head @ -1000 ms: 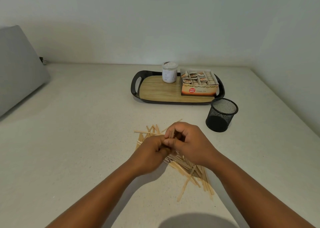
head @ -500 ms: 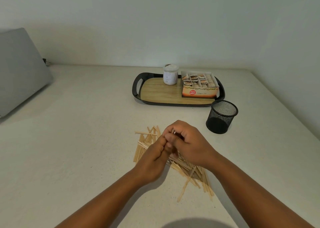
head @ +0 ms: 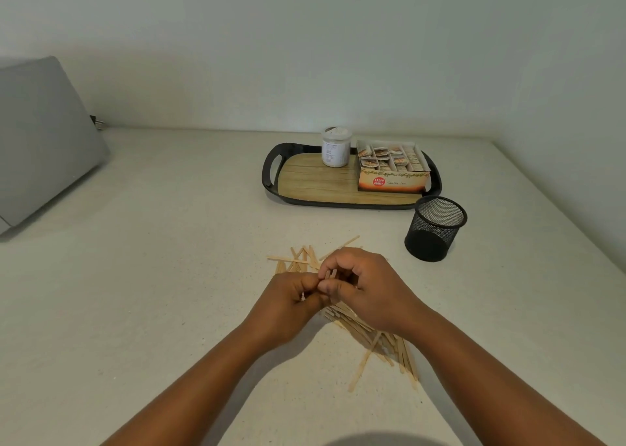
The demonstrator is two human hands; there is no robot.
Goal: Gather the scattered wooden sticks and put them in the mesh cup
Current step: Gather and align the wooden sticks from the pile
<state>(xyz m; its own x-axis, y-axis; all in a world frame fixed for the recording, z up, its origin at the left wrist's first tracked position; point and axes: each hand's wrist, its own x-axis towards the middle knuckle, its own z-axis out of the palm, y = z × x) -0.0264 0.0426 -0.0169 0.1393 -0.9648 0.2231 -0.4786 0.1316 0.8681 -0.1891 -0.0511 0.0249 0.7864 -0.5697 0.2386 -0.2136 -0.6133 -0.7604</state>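
Head view shows both hands meeting over the sticks (head: 364, 327), left hand (head: 291, 301) and right hand (head: 367, 288) each pinching a few. Sticks look light, stiff, slippery; best bundled mid-length. The cup (head: 436, 229) stands beyond-right of the pile, the bench (head: 152, 276) open between them.

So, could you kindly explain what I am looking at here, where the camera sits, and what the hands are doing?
No machine here: a person wears a wide-angle camera on the head, looking down at their own hands. The left hand and right hand meet over a pile of wooden sticks on a pale counter; their fingers pinch a few sticks. The black mesh cup stands to the right, with no sticks visible in it. Behind it, a tray carries a jar and a tea box.
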